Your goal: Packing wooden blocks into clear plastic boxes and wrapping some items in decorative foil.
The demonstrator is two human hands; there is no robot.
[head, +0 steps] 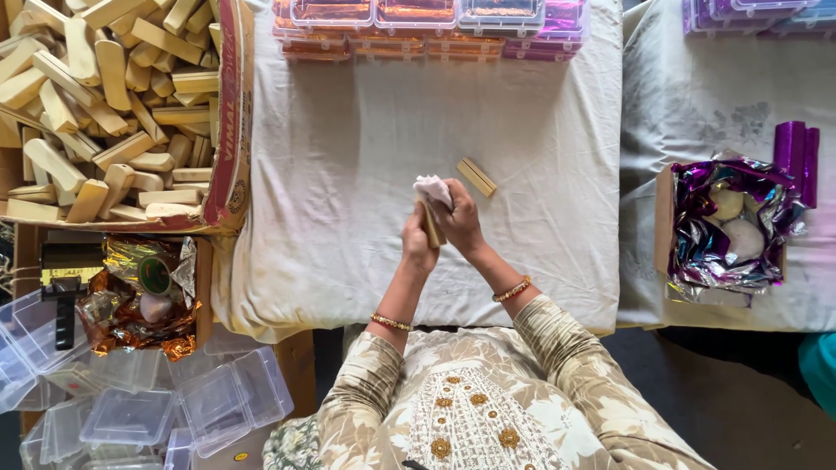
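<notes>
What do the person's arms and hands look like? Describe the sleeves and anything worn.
Both hands are bare. The left hand has a gold beaded bangle at the wrist; the right hand has a gold and red bangle. The sleeves are beige with a pale leafy print and end below the elbow.

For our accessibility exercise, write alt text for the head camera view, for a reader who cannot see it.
Seen from above, a person's left hand and right hand together hold a tan wooden block and a pale cloth over a white-covered table. A second block lies beside them, with a cardboard box of blocks at left and stacked clear plastic cases at the far edge.
</notes>
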